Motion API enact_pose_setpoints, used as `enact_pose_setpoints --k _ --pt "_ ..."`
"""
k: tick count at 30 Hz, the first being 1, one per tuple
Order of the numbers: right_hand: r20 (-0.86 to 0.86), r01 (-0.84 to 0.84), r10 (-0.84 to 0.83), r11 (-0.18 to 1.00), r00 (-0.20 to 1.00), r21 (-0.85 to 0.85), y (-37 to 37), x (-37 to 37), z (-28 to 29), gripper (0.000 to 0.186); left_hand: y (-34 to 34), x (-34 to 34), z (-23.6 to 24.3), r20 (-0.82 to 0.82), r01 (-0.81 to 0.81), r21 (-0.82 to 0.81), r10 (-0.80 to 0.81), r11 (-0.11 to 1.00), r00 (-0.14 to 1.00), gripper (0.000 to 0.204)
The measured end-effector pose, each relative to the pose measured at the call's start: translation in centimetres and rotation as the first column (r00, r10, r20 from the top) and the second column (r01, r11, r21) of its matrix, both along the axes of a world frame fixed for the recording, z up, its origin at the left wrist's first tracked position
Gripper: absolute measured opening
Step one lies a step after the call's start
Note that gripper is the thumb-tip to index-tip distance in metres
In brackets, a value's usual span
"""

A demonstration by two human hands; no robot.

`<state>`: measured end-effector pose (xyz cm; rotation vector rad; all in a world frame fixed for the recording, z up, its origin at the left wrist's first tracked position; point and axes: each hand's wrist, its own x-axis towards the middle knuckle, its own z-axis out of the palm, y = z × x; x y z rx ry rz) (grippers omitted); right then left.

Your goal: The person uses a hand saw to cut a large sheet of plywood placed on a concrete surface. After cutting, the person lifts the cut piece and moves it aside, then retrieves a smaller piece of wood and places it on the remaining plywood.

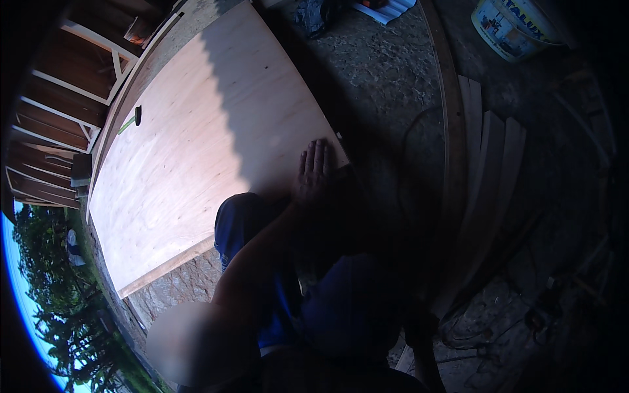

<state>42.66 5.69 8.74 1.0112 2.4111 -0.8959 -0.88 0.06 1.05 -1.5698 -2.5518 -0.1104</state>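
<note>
A large pale plywood panel (pixel 177 144) lies in front of me, half in sunlight and half in shadow. My left hand (pixel 314 171) rests flat on its shaded right part, close to the edge, fingers stretched out. Beside this arm, my knee (pixel 237 219) in dark blue cloth is at the panel's near edge. My right hand (pixel 419 325) is low on the right in deep shadow; its fingers cannot be made out, nor whether it holds anything. On the panel's sunlit left part lies a small tool with a green handle and dark head (pixel 137 116).
Long wooden boards (pixel 488 157) lie on the right, near a printed plastic bucket (pixel 514 29). A cable and a dark tool (pixel 540 321) are at lower right. Wooden frames (pixel 72 85) stand at the left, with trees (pixel 52 262) beyond. The floor (pixel 386 78) is rough.
</note>
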Motion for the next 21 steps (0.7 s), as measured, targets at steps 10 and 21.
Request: enact_pose_setpoints --k 10,21 --pt "-0.014 0.084 -0.086 0.991 0.996 -0.108 1.9 -10.6 -0.3 0.045 0.9 -0.2 -0.2 0.023 0.036 0.088 -0.038 0.996 0.999 0.065" --pt "-0.035 0.108 -0.112 0.989 0.993 -0.096 4.7 -15.9 0.3 0.043 1.1 -0.1 -1.2 -0.066 0.035 -0.016 -0.036 0.999 0.997 0.063"
